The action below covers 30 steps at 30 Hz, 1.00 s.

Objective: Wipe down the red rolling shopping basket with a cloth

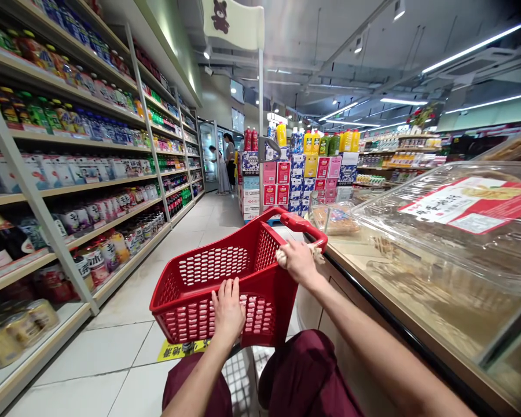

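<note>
A red plastic shopping cart [276,291] with perforated sides stands on the tiled floor right in front of me, its handle [301,225] at the upper right. My left hand [229,310] is closed over the near top rim of the basket, fingers hooked across the edge and palm against the outer wall. Bunched under my right hand [299,262] is a whitish cloth [282,256], pressed on the rim just below the handle. Those fingers are wrapped round the cloth. No goods show in the visible part of the basket.
Drink shelves [108,145] line the left side. At the right is a counter [351,260] with clear food boxes [464,202]. Stacked cartons [282,185] with bottles on top stand ahead, beyond a pole [261,92]. People [230,159] stand by the far coolers. A yellow floor sign [173,349] lies below the cart.
</note>
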Available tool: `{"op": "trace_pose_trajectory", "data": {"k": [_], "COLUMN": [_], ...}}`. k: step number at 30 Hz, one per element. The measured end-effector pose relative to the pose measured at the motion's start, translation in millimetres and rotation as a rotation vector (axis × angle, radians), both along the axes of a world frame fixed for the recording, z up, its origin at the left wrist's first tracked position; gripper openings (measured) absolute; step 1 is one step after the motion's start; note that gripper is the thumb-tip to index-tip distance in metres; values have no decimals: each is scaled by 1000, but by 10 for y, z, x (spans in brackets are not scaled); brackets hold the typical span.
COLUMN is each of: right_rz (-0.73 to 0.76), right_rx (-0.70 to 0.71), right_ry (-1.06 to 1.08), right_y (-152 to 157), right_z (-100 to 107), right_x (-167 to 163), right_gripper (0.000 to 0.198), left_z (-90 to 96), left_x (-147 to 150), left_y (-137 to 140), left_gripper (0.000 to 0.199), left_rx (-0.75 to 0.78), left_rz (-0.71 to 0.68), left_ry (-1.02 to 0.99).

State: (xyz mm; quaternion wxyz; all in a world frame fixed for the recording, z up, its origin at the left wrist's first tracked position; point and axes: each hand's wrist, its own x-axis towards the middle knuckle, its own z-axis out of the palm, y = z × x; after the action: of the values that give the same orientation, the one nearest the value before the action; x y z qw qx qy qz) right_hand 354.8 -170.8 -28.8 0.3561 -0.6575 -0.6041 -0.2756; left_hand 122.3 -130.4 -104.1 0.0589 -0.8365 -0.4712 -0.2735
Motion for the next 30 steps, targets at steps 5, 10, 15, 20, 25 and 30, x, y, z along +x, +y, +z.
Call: {"op": "trace_pose_trajectory", "data": {"k": [5, 10, 15, 20, 25, 30], "right_rz": [100, 362, 25, -108, -52, -226], "right_rx": [-88, -152, 83, -49, -165, -100], "right_ry": [-24, -122, 100, -149, -258, -113], "right_y": [-48, -69, 94, -10, -224, -49], "right_z": [-201, -140, 1, -96, -161, -131], "right_x": [-153, 28, 129, 86, 340, 173], "right_gripper": [53, 36, 37, 44, 38, 33], "left_z": [3, 7, 12, -20, -28, 2], "left_x": [6, 15, 14, 13, 14, 52], "left_y": [-4, 1, -6, -19, -23, -29], "left_gripper": [57, 56, 56, 56, 57, 62], "left_rx": [-10, -18, -31, -24, -48, -98], "left_rz": [-6, -4, 4, -12, -22, 3], "left_ry": [-2, -9, -8, -11, -3, 48]}}
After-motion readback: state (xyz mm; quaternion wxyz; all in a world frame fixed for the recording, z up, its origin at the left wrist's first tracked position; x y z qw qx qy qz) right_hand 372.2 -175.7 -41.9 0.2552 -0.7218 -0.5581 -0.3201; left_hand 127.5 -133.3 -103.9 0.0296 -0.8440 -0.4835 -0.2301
